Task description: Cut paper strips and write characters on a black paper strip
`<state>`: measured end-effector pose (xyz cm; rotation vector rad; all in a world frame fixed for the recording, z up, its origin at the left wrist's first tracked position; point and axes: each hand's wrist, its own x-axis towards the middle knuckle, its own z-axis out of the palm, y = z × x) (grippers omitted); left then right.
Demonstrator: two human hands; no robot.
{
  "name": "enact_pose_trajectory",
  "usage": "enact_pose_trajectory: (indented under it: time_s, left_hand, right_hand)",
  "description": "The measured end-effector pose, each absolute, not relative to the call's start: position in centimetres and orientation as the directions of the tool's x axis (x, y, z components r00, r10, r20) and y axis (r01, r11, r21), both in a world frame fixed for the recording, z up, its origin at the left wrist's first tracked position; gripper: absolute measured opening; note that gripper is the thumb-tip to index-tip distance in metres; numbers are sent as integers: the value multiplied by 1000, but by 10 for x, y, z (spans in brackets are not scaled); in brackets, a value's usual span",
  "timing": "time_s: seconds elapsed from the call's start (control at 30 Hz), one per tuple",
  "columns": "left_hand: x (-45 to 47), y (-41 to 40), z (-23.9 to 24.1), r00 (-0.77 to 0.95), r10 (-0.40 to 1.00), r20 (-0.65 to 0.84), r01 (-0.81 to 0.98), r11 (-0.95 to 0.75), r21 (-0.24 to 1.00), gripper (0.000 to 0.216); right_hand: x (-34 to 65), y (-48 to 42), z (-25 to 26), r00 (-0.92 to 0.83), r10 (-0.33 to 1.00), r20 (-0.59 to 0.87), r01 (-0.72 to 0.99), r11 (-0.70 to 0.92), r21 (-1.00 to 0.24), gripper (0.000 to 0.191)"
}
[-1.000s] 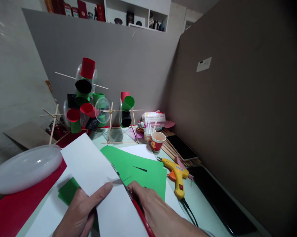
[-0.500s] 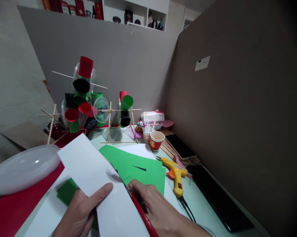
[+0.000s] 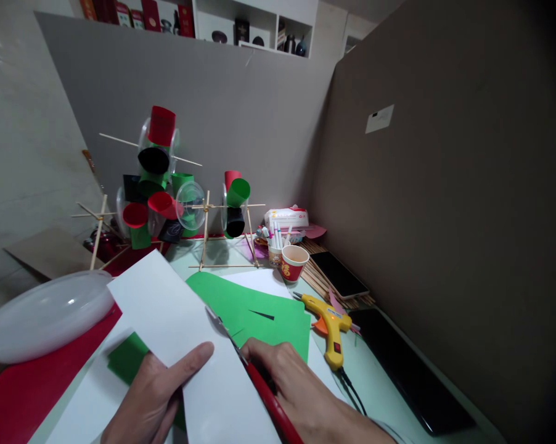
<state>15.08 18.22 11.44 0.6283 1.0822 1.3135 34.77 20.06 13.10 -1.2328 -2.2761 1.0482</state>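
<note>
My left hand (image 3: 160, 391) is closed on a sheet of white paper (image 3: 167, 308), its thumb pressed flat on top and the other fingers underneath. My right hand (image 3: 285, 373) grips red-handled scissors (image 3: 266, 394) at the right edge of this sheet. The blades lie along that edge, pointing away from me and to the left, with part of a blade over the paper. A green sheet (image 3: 278, 320) lies on the table beyond the scissors. More white paper (image 3: 90, 401) and a green piece (image 3: 126, 357) show under my left hand.
A yellow glue gun (image 3: 328, 327) with a cord lies to the right, near a paper cup (image 3: 295, 264) and a black phone (image 3: 339, 274). Stick frames (image 3: 206, 234) hold red, green and black paper tubes at the back. A white balloon (image 3: 47, 314) is left.
The scissors have shifted slightly and more blade shows over the paper's edge. My right hand has moved a little toward me. My left hand keeps its hold.
</note>
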Motion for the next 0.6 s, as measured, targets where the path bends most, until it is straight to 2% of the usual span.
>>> enact_pose_trajectory:
  time_s: [0.17,0.37,0.53,0.6]
  left_hand:
    - [158,180,121,-160,953,-258,-414,173,894,103]
    - [159,180,118,-182,946,-267,-465,157,871,100]
    - [156,184,122,-269,879,-393,-611,160,775,69]
    - [152,186,122,-276,885,-376,-610,141,780,64]
  right_hand:
    - [347,200,134,-575,818,-21,552,369,-748,18]
    - [346,199,134,-556,831,-6,578,381,-721,21]
    - [345,199,134,-552,834,-16,563,358,-745,19]
    - [345,200,134,-553,833,-28,559,347,-753,17]
